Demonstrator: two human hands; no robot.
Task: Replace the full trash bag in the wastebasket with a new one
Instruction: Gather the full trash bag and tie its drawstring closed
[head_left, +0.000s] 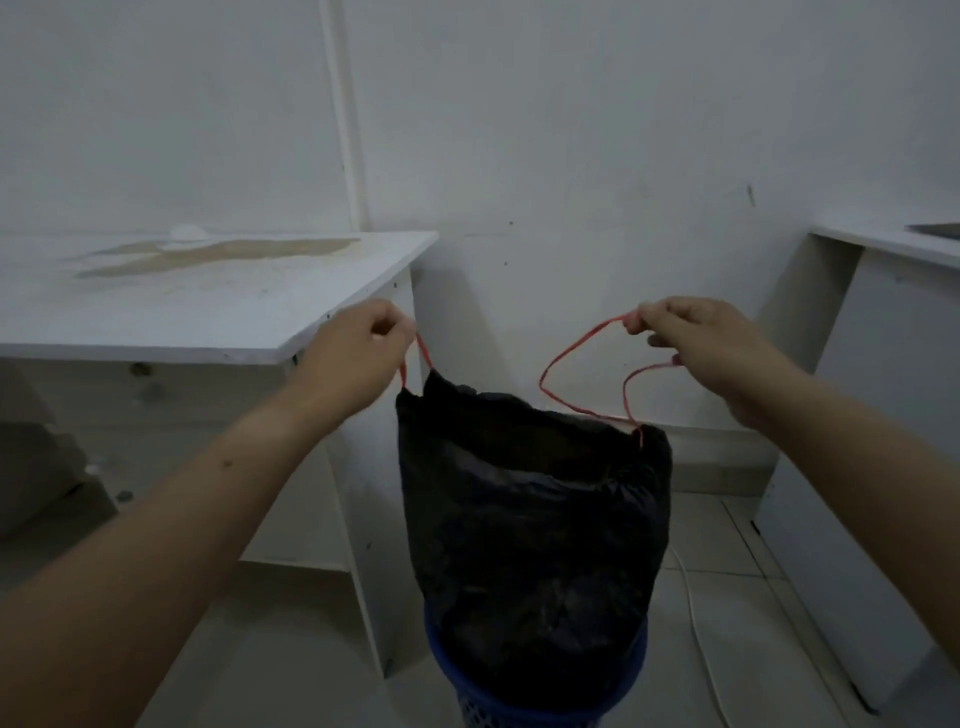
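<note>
Now both hands pinch red drawstrings (582, 374): the left hand (358, 358) and right hand (701, 348) hold the black trash bag (530, 519) between them, hanging below, its bottom inside the blue wastebasket (519, 696).

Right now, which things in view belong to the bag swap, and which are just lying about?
In the job: black trash bag, red drawstring, blue wastebasket, left hand, right hand.
Lying about: stained white table, white cable on the floor, desk at right.
</note>
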